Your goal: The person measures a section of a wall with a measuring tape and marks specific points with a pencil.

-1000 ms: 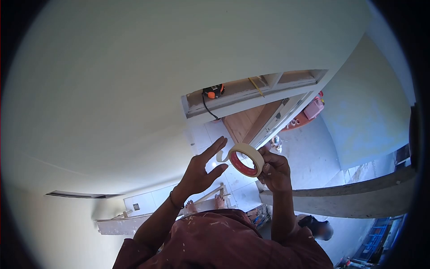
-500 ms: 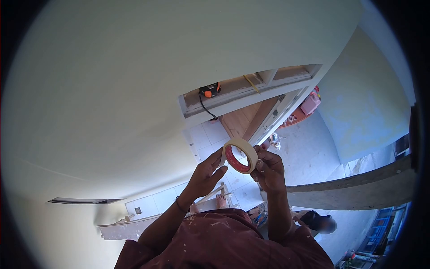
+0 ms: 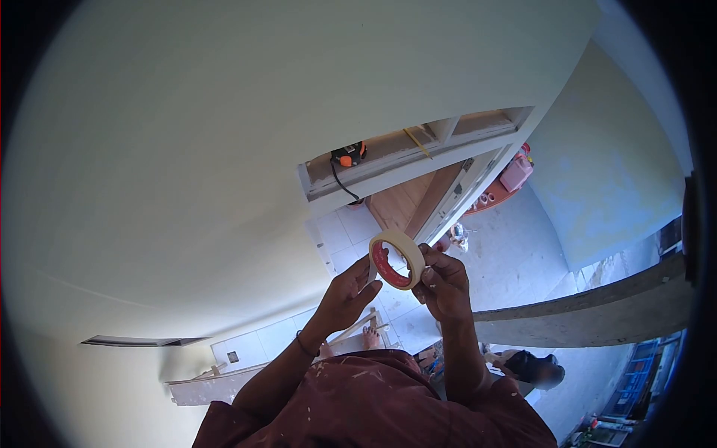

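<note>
A roll of cream masking tape [image 3: 407,246] with a red inner core is held up in front of my chest, its hole facing me. My right hand [image 3: 442,282] pinches the roll at its right rim between thumb and fingers. At the roll's left side my left hand [image 3: 348,296] holds a short pale strip of tape [image 3: 372,271] that hangs from the roll, with the thumb below it. The ends of the left fingers are partly hidden behind the roll.
A black and orange tape measure [image 3: 348,155] and a yellow pencil-like stick [image 3: 417,143] rest on the transom frame [image 3: 388,166] above a doorway. Below are a plank [image 3: 216,387] and my bare feet. Another person [image 3: 529,367] is at the lower right, beyond a curved ledge [image 3: 582,317].
Both hands and the tape roll have shifted slightly to the left. The left fingers reach a little farther behind the roll.
</note>
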`<state>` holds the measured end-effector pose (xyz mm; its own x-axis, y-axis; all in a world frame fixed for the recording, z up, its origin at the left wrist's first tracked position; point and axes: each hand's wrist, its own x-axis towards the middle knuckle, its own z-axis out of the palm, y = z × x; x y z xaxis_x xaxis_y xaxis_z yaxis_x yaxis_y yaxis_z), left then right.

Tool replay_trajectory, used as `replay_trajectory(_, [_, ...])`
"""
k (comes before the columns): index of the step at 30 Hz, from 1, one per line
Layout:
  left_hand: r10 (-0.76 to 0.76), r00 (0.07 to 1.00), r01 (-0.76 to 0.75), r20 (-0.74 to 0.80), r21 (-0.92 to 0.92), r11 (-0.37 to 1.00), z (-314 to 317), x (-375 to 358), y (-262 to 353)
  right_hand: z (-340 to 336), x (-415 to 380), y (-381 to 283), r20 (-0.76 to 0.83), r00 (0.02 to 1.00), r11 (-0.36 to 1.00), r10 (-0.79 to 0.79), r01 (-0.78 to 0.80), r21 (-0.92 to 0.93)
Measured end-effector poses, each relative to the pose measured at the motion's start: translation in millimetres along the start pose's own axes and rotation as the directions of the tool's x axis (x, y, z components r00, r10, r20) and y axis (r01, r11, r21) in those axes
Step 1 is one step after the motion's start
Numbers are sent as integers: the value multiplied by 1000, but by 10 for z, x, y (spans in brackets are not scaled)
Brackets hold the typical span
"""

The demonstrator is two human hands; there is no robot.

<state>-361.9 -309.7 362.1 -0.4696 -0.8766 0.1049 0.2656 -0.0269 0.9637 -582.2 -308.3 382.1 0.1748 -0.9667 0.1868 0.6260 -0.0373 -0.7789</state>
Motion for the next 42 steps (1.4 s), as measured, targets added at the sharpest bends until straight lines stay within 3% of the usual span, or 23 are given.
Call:
replay_trajectory(5, [-11,1000,10,29,15,1000,10,28,32,0,16,-3,-17,1000,1000,4,-4,-22])
replay_trajectory(18, [-98,995,95,-5,-212,973,156,82,58,-5,38,37,-16,999,998,46,-47,-45])
replay_trajectory(26, [-75,997,66,12,-620,782,188,105,-3,-76,42,134,-30,999,984,24,-29,-173])
replay_trajectory(29, [-65,998,64,25,-694,717,185,116,-1,-54,36,181,-33,999,979,-28,21,-204])
replay_trajectory(35, [-86,996,45,-24,-693,719,129,138,-25,-67,0,152,-98,995,944,17,-48,-326])
replay_trajectory(42, [-140,987,34,-75,-764,644,109,190,-25,-103,-26,199,-87,996,902,-31,-10,-431])
